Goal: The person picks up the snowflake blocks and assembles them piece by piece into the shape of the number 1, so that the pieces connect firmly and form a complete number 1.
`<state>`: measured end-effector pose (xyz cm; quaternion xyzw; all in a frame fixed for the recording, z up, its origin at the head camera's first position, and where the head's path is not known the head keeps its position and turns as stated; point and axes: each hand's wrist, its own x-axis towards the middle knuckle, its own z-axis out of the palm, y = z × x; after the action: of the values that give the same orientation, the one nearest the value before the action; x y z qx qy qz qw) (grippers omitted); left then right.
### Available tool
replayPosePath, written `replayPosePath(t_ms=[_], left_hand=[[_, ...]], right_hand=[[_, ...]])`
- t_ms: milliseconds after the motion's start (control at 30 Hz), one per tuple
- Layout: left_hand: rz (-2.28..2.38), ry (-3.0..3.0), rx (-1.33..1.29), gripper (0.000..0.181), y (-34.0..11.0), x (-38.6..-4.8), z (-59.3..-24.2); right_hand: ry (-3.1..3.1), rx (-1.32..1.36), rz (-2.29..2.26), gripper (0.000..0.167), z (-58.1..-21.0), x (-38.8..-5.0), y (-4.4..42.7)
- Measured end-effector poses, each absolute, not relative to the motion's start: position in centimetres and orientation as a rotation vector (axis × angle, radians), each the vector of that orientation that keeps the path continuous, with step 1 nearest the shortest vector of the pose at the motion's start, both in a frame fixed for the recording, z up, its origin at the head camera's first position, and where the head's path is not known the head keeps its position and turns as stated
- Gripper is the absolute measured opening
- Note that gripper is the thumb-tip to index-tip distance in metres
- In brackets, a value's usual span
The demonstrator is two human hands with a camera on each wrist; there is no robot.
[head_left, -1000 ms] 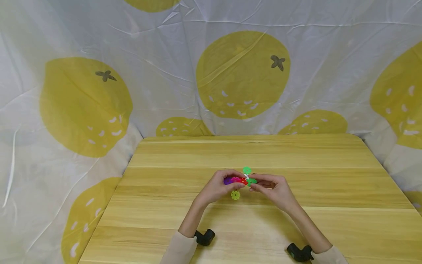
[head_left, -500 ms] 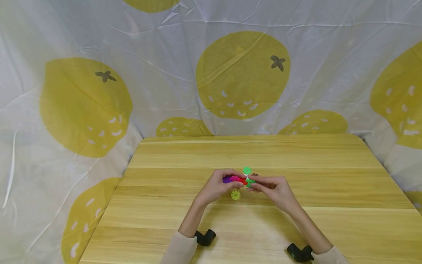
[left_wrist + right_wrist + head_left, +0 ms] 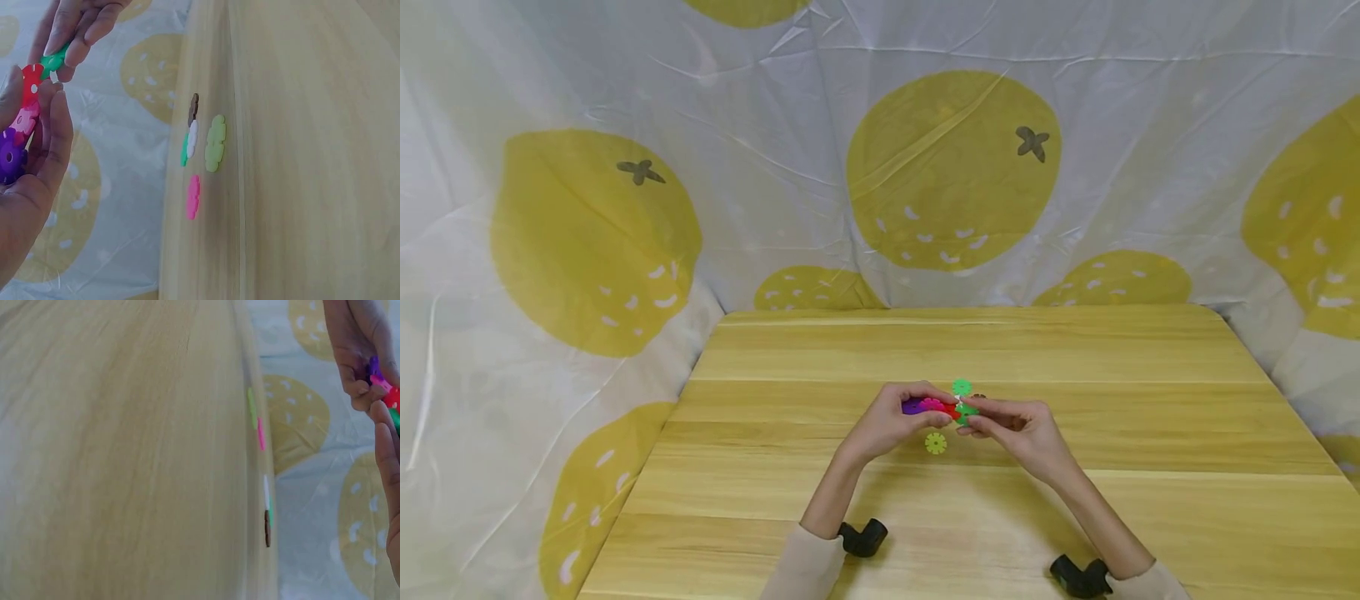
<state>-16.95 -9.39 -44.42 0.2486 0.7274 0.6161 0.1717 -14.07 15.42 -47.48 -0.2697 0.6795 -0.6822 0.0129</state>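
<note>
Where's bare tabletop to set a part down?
Bare: table left of the left hand, right of the right hand, and between the loose green disc and the back edge. Crowded: from that disc to the yellow disc, below the hands.

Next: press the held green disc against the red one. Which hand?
Right, probably: the right hand pinches the green disc beside the red disc; the left hand is occupied holding the purple disc and pink disc.

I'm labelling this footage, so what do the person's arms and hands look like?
The left hand and right hand are ungloved. The left sleeve and right sleeve are plain pale beige, stopping short of the hands. A black bent piece shows beside each sleeve.
</note>
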Motion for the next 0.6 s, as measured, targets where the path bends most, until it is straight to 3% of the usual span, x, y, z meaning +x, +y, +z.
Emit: replayPosePath(t_ms=[333, 600], left_hand=[[1.767, 2.036, 0.7, 0.025, -9.36, -16.99, -44.61], [1.666, 2.136, 0.703, 0.031, -9.18, -17.13, -45.0]], right_hand=[[2.123, -0.826, -2.159, 0.029, -47.61, -14.15, 15.58], [2.188, -0.665, -2.077, 0.03, -47.74, -14.17, 15.59]])
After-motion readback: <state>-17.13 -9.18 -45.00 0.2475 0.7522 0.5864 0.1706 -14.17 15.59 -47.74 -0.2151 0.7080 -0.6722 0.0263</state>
